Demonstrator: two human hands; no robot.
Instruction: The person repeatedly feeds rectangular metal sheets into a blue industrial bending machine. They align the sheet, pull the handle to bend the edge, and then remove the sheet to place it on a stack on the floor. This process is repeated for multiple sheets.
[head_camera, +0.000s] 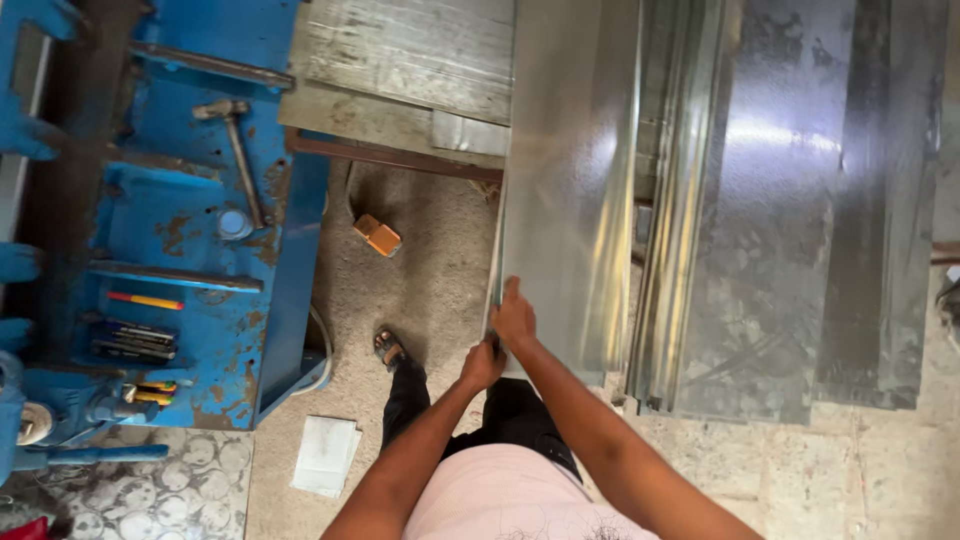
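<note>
Two hands on long shiny galvanised steel sheet (565, 180): right hand (514, 318) flat on its near corner, left hand (482, 365) fingers pinched shut on its edge; long axis running straight ahead from fingers.

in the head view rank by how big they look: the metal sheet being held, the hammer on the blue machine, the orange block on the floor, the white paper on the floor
1. metal sheet
2. hammer
3. white paper
4. orange block
Hammer and paper look close; the hammer is longer, the paper wider, so their order is unsure.
</note>
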